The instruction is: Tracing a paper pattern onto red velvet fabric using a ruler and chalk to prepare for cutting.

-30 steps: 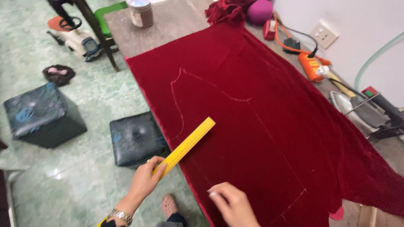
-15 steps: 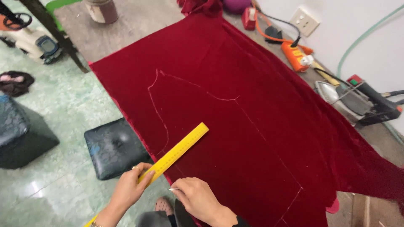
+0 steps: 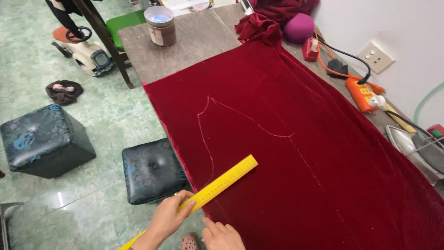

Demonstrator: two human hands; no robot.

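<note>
Yellow ruler (image 3: 221,185) pinned by left hand (image 3: 169,217) at velvet edge (image 3: 173,143).

Counted in head view: one long yellow plastic ruler (image 3: 217,186); one dark red velvet cloth sheet (image 3: 300,153) marked with chalk lines; two black cushioned square stools (image 3: 44,146) (image 3: 152,170); one brown cylindrical tin (image 3: 160,25); one orange power strip (image 3: 363,94); one round magenta cushion (image 3: 299,28); one white wall socket (image 3: 378,57); two hands, left hand (image 3: 169,217) and right hand (image 3: 222,235).
</note>
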